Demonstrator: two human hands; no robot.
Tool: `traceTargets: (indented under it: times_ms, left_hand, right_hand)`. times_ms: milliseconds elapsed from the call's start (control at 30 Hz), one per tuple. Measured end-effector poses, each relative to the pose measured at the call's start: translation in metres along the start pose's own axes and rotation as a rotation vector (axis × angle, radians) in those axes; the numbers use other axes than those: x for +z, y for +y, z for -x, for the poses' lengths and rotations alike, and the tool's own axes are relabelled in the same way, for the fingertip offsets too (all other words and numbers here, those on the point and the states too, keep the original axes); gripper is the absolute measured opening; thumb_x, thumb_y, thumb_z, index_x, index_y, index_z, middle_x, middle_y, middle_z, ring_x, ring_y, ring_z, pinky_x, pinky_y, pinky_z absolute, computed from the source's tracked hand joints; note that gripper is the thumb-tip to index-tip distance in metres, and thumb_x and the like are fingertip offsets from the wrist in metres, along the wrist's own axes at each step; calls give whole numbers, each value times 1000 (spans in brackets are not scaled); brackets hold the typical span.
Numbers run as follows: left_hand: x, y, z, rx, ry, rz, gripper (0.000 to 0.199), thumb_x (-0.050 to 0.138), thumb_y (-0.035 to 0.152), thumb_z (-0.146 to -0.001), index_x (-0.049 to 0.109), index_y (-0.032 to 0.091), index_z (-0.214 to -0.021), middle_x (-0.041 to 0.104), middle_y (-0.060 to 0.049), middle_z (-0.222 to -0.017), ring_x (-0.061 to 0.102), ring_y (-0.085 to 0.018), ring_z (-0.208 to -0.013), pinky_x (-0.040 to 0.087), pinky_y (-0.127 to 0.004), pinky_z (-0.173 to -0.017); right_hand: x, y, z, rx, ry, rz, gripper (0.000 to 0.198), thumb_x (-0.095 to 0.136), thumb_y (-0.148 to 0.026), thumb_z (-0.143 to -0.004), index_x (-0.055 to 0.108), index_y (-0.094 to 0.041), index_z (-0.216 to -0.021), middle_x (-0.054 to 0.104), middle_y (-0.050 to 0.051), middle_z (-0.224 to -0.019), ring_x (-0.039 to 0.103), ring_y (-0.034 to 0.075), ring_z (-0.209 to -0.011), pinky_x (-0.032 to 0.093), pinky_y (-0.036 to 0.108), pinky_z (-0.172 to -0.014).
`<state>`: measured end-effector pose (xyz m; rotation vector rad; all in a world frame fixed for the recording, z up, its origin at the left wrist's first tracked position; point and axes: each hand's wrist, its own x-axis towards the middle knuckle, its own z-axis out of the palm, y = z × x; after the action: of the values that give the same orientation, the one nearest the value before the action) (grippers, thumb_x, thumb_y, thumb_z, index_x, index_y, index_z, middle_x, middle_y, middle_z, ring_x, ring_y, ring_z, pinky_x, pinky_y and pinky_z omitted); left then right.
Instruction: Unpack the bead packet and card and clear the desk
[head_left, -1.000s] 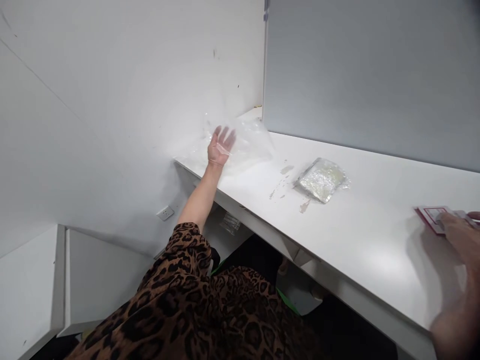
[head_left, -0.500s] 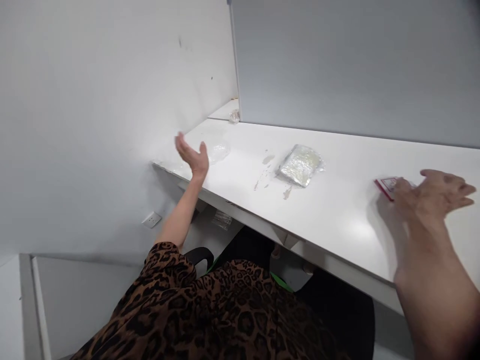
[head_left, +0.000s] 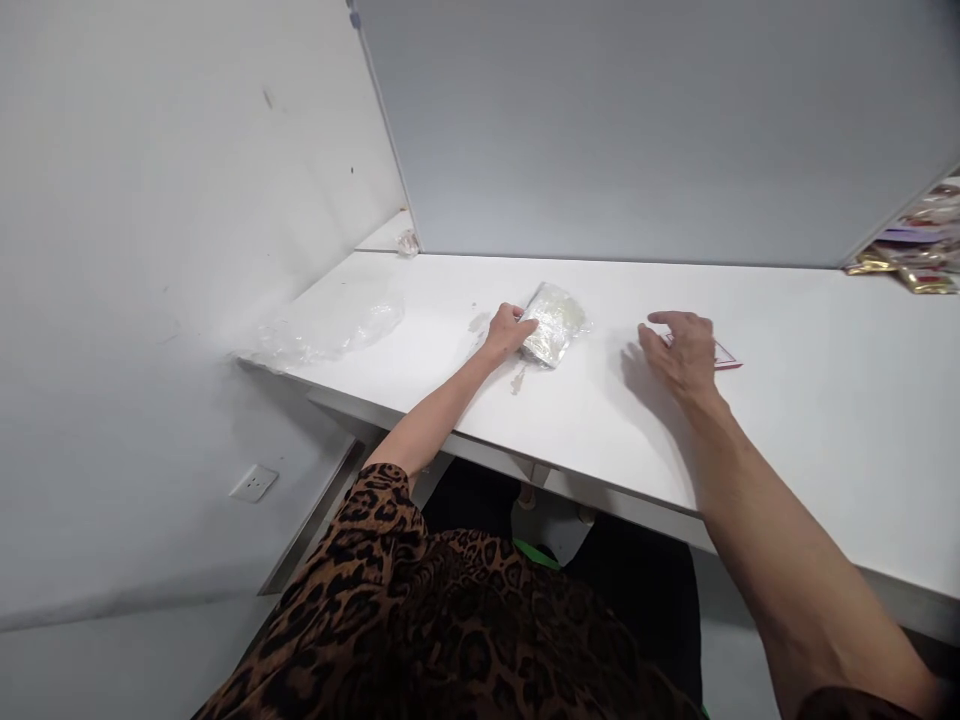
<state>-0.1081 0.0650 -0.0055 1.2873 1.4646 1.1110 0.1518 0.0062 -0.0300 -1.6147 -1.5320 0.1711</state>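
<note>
While one small clear packet (head_left: 553, 322) lies on the white desk (head_left: 787, 400) toward its back edge, the left hand (head_left: 508, 329) grips the packet's left end with curled fingers. One red-edged card (head_left: 720, 354) lies flat to the right; the right hand (head_left: 681, 350) rests on it, fingers loosely spread, holding nothing. The packet thus sits between the two hands, touching only the left. One crumpled clear plastic bag (head_left: 330, 330) lies at the desk's left edge. Several gold wrapped packets (head_left: 911, 245), too blurred to count, lie at the far right corner.
</note>
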Motion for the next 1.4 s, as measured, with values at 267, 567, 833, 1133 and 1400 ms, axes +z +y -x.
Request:
traceTargets:
  times_ms: [267, 567, 833, 1133, 1400]
  left_hand:
    - [34, 17, 7, -308, -273, 748, 26, 77, 6, -76, 59, 17, -91, 65, 2, -75, 62, -10, -66, 55, -27, -77]
    - [55, 8, 26, -556, -632, 821, 20, 51, 18, -99, 63, 15, -84, 57, 1, -59, 47, -7, -47, 48, -21, -53]
    - [34, 21, 40, -456, -940, 629, 57, 53, 68, -93, 68, 19, -117, 76, -14, -101, 72, -29, -103, 59, -49, -91]
    - [34, 17, 36, -500, -856, 891, 37, 59, 43, -87, 67, 17, -112, 75, -13, -102, 71, -30, -100, 54, -55, -98]
    - [33, 15, 29, -493, -802, 1165, 43, 51, 41, -89, 66, 14, -119, 75, -14, -108, 72, -30, -104, 54, -48, -97]
  right_hand:
    - [10, -15, -3, 411, -200, -815, 55, 70, -69, -76, 54, -27, -107, 64, 4, -101, 66, 19, -82, 53, 31, -64]
    - [1, -21, -6, 424, -276, -1008, 62, 86, -57, -60, 55, -30, -106, 67, -2, -96, 63, 14, -70, 54, 28, -55]
    - [-3, -19, -8, 354, -76, -1057, 46, 93, -42, -53, 66, -24, -86, 68, -1, -84, 63, 15, -71, 53, 29, -59]
    - [-14, -33, -2, 124, 170, -965, 28, 89, -42, -66, 71, -26, -79, 73, 2, -94, 69, 24, -100, 59, 41, -84]
    - [-22, -36, -1, 248, 177, -1175, 27, 90, -40, -68, 72, -22, -77, 69, -1, -79, 67, 13, -73, 55, 25, -60]
